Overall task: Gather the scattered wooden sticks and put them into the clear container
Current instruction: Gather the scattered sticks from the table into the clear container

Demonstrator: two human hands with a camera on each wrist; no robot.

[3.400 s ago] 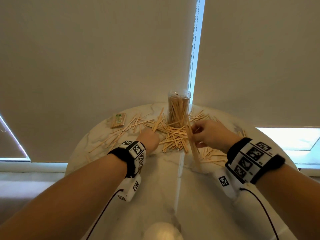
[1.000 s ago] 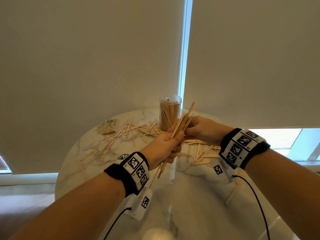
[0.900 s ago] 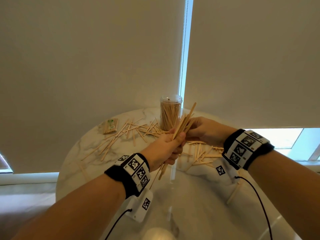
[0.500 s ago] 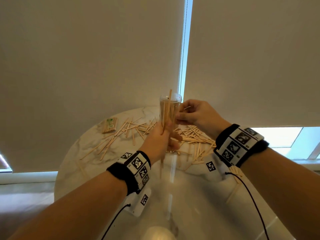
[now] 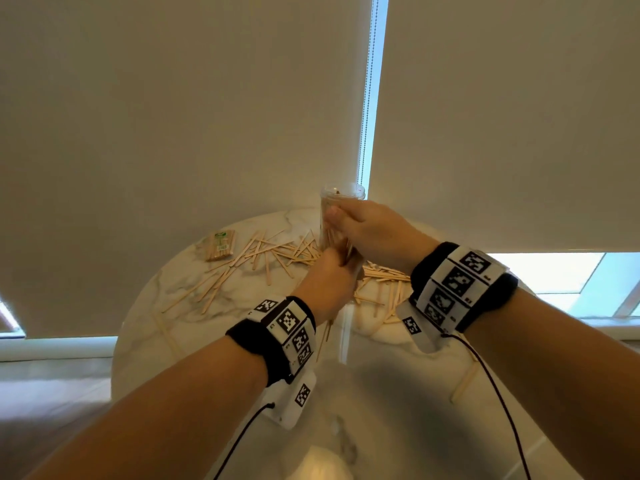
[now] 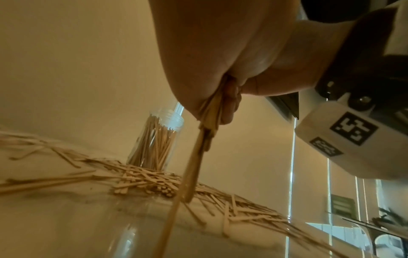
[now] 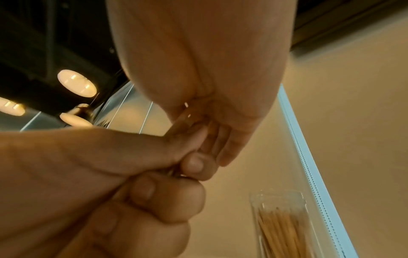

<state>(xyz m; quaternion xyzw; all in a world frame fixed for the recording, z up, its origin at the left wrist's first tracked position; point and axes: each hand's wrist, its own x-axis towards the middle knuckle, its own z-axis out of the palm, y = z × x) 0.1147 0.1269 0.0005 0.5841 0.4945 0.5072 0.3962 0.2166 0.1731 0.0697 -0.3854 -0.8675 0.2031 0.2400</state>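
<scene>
Both hands share our grip: left hand [image 5: 327, 278] fisted round a sticks bundle [image 6: 202, 139], right hand [image 5: 372, 233] pinching its top, before the container [image 5: 341, 199] on the tabletop [image 5: 242, 292]. Uneven ends may snag the rim and spill.

A round, pale marble-patterned worktop [image 5: 180, 306] carries everything. Toward its far edge stands a clear container [image 5: 341, 202], upright and packed with sticks. Loose wooden sticks [image 5: 270, 254] lie scattered flat around its base, criss-crossed in a thick heap to its left and right, with a few strays trailing toward the left rim. A small wrapped packet of sticks [image 5: 220, 244] lies apart at the far left. One lone stick [image 5: 465, 382] rests near the right edge.
</scene>
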